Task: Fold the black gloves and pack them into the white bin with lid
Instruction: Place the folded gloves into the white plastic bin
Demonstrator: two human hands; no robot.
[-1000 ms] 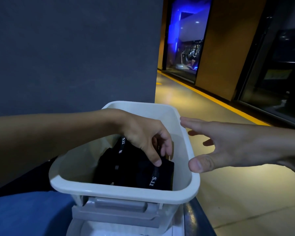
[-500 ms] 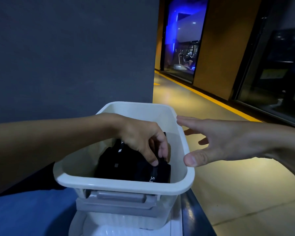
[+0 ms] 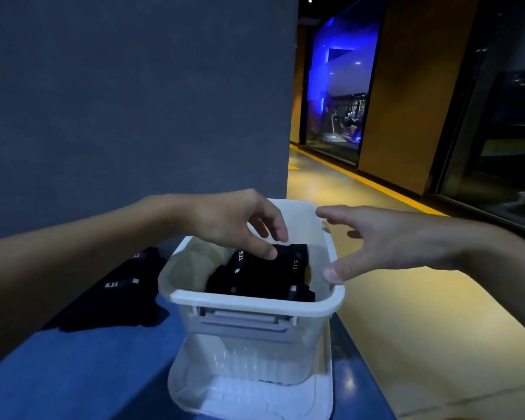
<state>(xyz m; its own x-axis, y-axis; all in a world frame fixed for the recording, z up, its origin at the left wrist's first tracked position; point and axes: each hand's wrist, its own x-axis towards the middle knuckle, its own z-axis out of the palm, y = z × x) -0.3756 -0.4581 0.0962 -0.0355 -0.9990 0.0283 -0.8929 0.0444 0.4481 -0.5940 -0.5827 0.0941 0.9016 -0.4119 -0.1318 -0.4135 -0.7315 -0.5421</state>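
In the white bin (image 3: 255,304) lie black gloves (image 3: 264,277) marked "5.11"; left hand (image 3: 234,225) above, right hand (image 3: 376,241) at three o'clock, both loosely splayed, empty.

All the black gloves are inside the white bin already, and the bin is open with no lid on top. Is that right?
Not quite. The head view shows the white bin open with black gloves inside, but another pile of gloves lies outside it on the blue surface, to its left.

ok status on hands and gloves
Left hand open over white bin, right hand open beside its rim. Folded black gloves inside. Loose gloves on table, unpacked. Nothing obstructing.
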